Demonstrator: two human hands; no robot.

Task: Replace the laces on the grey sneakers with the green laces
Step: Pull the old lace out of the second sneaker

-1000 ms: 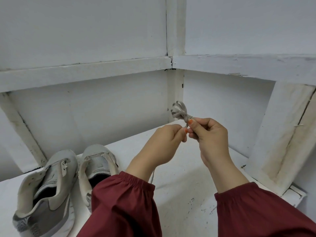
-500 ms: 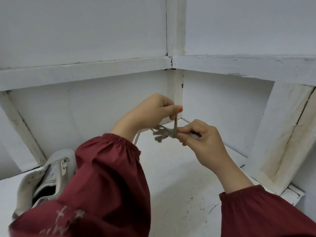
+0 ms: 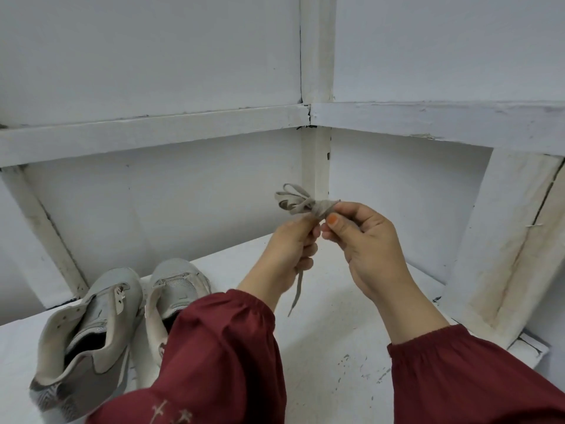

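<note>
Left hand [image 3: 290, 249] lower beside right hand [image 3: 367, 243], lace [image 3: 298, 200] atop

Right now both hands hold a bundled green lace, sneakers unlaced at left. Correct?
Not quite: the lace is grey, not green, as the head view shows. The left hand and right hand both hold it, and the sneakers sit unlaced at left.

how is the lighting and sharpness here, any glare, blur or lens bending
Head view: soft, even light, no glare, only faint shadows beside the pair of grey fabric sneakers; same head view: the bundled grey flat lace, left hand and right hand show crisp, without motion smear; the wide lens bows the white painted wooden beams near the edges.
</note>
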